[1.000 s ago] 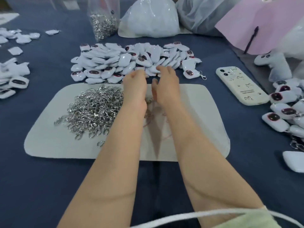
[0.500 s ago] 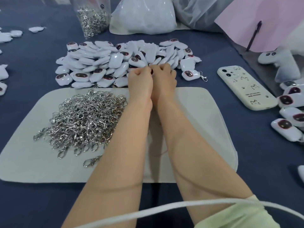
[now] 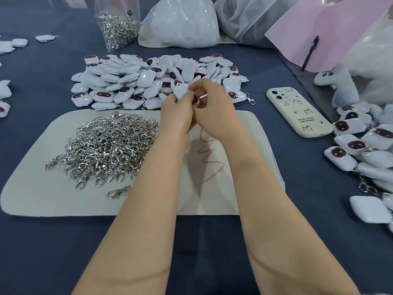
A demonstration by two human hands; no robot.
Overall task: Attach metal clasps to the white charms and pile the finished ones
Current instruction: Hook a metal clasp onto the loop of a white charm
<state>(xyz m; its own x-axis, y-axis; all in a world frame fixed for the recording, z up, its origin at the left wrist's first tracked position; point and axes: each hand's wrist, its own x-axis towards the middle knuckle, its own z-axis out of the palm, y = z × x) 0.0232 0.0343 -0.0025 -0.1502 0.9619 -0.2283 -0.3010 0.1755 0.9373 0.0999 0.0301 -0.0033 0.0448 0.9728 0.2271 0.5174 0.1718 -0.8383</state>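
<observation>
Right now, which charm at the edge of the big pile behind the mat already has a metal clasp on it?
The charm at the pile's right front corner, nearest the phone. A silver clasp hangs from its right side; the neighbouring charms show none.

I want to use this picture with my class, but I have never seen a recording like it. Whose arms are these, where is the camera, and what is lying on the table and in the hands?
There is no machine here. A person wears one camera on the head, looking forward and down, so the two bare arms are their own.

The left hand and right hand meet above a pale mat on a dark blue table. Together they pinch one white charm; whether a clasp is between the fingers cannot be seen.

On the mat lies a heap of metal clasps. Behind it is a pile of white charms. At the right are a phone and charms with clasps, seemingly finished. At the back stands a bag of clasps.
</observation>
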